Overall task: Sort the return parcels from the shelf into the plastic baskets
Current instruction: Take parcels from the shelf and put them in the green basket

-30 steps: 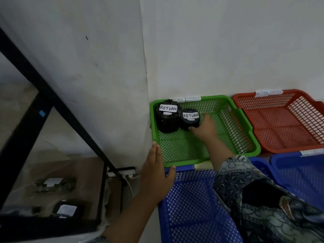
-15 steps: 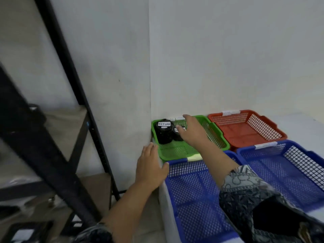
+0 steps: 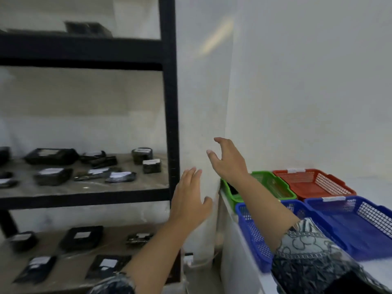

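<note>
Parcels [image 3: 53, 176] mostly remain on the shelf [image 3: 84, 196]; one dark item shows in the green basket [image 3: 273, 183] at the worktop's far-left corner. Left hand [image 3: 189, 200] and right hand [image 3: 228, 162] are both empty, fingers spread.

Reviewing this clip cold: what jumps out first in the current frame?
Two empty, open hands fill the centre: the left hand flat near the white wall, the right hand raised with fingers spread. To the left, a black shelf holds many black parcels with white labels. At right sit bright baskets: a green basket, a red basket and two blue baskets.
</note>
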